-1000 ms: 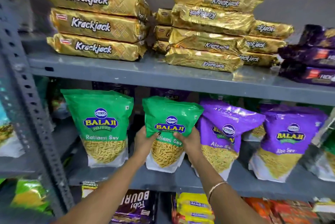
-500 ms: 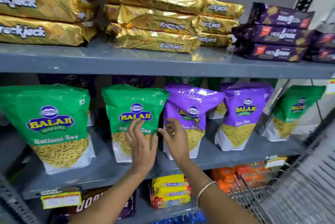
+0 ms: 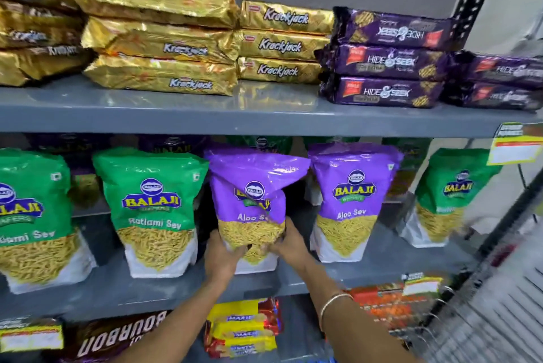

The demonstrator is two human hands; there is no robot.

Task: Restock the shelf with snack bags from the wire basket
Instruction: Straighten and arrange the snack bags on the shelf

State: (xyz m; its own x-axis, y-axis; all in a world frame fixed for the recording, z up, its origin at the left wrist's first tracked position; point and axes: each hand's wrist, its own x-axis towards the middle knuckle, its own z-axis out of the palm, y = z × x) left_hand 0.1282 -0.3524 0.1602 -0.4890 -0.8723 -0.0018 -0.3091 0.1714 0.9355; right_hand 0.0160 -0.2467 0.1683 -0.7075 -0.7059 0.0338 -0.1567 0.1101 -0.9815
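Middle shelf (image 3: 164,289) of a grey metal rack, seen from above and slightly to the left. Five snack bags standing upright in a front row along it: two green bags marked Ratlami Sev on the left (image 3: 28,215) and beside it (image 3: 152,209), then a purple bag (image 3: 252,201) marked Aloo Sev, a second purple bag (image 3: 351,201) just to its right, and another green bag (image 3: 449,198) farthest right, blurred. More bags dimly visible behind the row.

Left hand (image 3: 221,256) wrapped around the lower left corner of the first purple bag, grip closed on it. Right hand (image 3: 291,245) pressed against the lower right side of the same bag, fingers curled onto its front, grip closed on it too. Top of that bag creased and folded over to the right. Thin bracelet (image 3: 333,302) on the right wrist.

Upper shelf (image 3: 205,109) loaded with stacked gold biscuit packs (image 3: 164,39) on the left and centre, purple biscuit packs (image 3: 388,61) on the right. Lower shelf holding a brown pack (image 3: 117,339), yellow packs (image 3: 244,327) and orange packs (image 3: 388,306). Wire basket (image 3: 458,330) at bottom right, blurred, its contents not clear. Yellow price tag (image 3: 512,146) hanging at the right edge of the upper shelf.
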